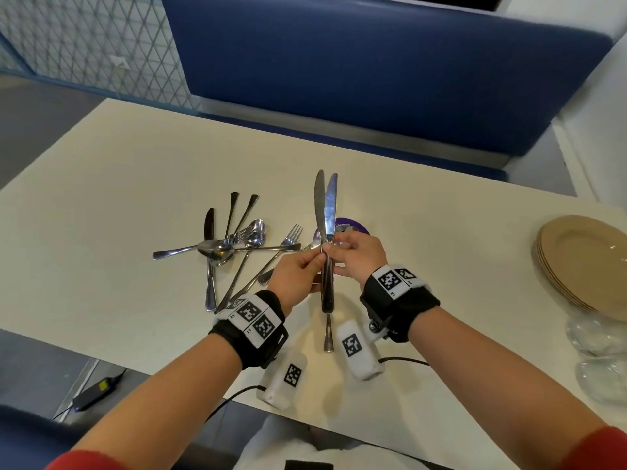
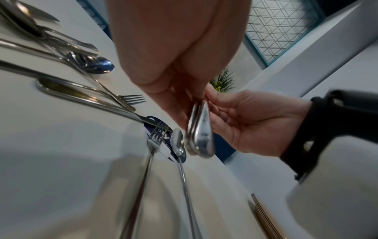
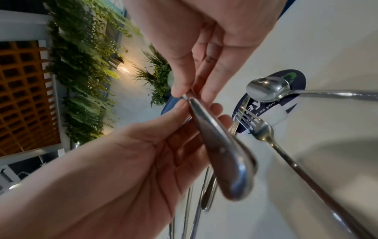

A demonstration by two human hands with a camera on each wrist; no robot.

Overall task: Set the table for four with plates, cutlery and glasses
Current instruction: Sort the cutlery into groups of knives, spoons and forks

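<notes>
From the head view, left hand [image 1: 298, 271] and right hand [image 1: 356, 256] both pinch two knives [image 1: 325, 232] held upright above the table [image 1: 101, 205]; the grip is thin, so I'd guess one could slide out onto the cutlery pile [image 1: 237, 245]. Plates [image 1: 583, 266] sit near the right edge, with open room behind. The left wrist view shows the handles [image 2: 199, 137] pressed together. In the right wrist view a fork [image 3: 263, 129] and spoon [image 3: 267, 89] lie just below.

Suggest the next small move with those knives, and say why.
Probably part the two knives: let the right hand draw one away while the left hand keeps the other. Both hands pinch the pair together above the table, and no place is laid yet; the plates sit stacked at the right edge.
</notes>
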